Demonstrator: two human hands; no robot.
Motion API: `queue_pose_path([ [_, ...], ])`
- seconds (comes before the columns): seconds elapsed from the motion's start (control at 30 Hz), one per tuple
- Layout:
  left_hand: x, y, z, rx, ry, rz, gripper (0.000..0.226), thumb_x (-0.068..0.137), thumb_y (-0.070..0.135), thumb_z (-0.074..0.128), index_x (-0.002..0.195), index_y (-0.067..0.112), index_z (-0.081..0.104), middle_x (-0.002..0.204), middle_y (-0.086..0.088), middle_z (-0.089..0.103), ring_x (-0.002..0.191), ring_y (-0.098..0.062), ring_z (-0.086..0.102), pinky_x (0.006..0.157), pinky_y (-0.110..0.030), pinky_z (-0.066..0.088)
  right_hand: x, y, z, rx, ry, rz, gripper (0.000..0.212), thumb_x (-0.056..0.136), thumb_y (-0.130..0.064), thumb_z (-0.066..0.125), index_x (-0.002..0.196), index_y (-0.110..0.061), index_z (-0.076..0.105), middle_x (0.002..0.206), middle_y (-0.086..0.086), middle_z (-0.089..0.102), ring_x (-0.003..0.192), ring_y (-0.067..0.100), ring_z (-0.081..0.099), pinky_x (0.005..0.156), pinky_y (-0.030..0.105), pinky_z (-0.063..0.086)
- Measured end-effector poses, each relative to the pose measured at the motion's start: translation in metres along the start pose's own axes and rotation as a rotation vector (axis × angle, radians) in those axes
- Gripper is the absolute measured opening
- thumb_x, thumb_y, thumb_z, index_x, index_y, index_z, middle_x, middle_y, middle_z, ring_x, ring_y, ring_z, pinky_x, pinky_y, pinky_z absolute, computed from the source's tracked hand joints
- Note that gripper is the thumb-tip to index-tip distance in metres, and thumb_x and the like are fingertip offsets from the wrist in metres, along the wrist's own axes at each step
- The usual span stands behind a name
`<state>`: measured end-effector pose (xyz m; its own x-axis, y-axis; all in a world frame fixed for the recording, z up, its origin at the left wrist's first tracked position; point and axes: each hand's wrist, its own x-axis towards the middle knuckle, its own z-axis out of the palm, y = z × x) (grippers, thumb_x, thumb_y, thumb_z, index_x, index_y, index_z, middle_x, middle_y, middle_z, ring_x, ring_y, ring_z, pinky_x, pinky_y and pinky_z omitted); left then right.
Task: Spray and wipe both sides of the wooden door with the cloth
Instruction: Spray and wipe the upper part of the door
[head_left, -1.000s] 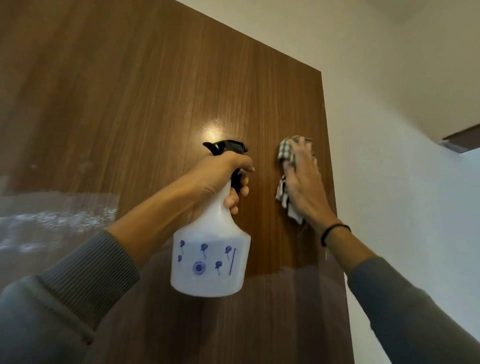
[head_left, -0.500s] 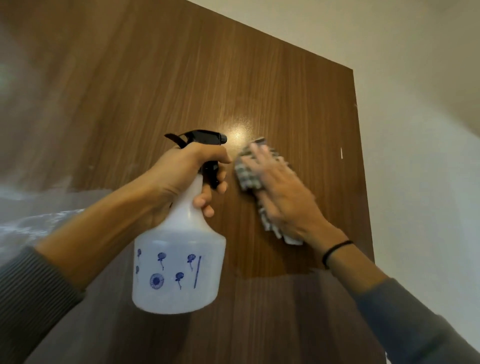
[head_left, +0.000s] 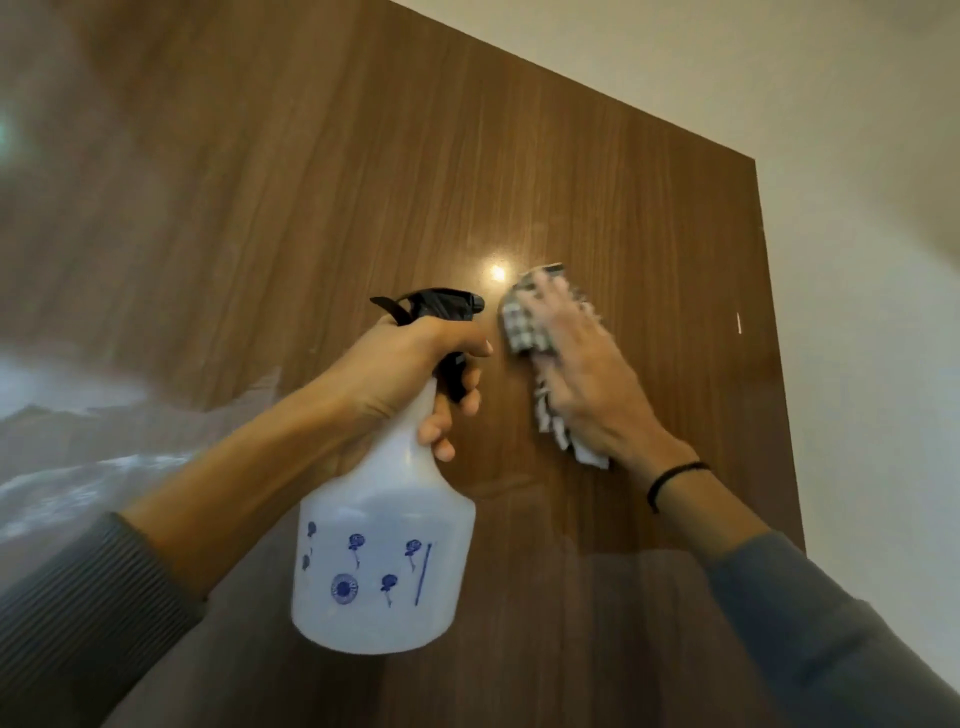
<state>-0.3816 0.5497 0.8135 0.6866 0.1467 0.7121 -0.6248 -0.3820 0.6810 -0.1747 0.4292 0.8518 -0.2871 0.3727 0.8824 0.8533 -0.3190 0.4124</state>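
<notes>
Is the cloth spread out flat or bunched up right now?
Bunched: the cloth sits crumpled under the right hand, pressed against the door.

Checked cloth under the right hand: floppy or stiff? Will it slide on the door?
Likely floppy: the cloth bunches under the right hand, its lower end hanging in loose folds. Probably light: flat pressure alone pins it. It should slide easily, since the door looks glossy.

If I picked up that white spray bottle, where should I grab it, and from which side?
Take the spray bottle by its slim neck, just under the black trigger head, coming from behind, opposite the nozzle. The left hand does this: the neck fits a curled hand, a finger reaches the trigger, the body looks too broad.
</notes>
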Motion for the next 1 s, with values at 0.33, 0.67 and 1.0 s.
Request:
queue_pose_path([
  [0.33,-0.039,0.023,-0.09,0.073,0.055,0.039,0.03,0.094,0.022,0.06,0.071,0.003,0.056,0.068,-0.02,0.057,0.028,-0.015,0.036,0.037,-0.027,0.045,0.115,-0.063,0.021,-0.014,0.108,0.183,0.054,0.108,-0.021,0.038,0.16,-0.019,0.024,0.17,0.006,0.009,0.157,0.024,0.001,0.126,0.045,-0.001],
  [0.67,-0.061,0.012,-0.128,0.04,0.061,0.017,0.03,0.095,0.021,0.06,0.07,0.005,0.056,0.07,-0.018,0.06,0.029,-0.015,0.037,0.038,-0.028,0.046,0.076,-0.064,0.012,0.11,0.034,0.237,0.056,0.107,-0.014,0.041,0.16,-0.024,0.024,0.17,-0.004,0.009,0.156,0.013,-0.001,0.127,0.053,0.006],
  [1.0,-0.082,0.016,-0.153,-0.033,0.054,0.051,0.031,0.096,0.017,0.059,0.069,0.001,0.056,0.067,-0.023,0.057,0.027,-0.017,0.038,0.037,-0.027,0.046,0.096,-0.195,0.055,0.039,-0.213,-0.208,0.064,0.095,0.003,0.036,0.157,-0.006,0.023,0.169,0.007,0.01,0.155,0.015,-0.001,0.127,0.038,0.005],
])
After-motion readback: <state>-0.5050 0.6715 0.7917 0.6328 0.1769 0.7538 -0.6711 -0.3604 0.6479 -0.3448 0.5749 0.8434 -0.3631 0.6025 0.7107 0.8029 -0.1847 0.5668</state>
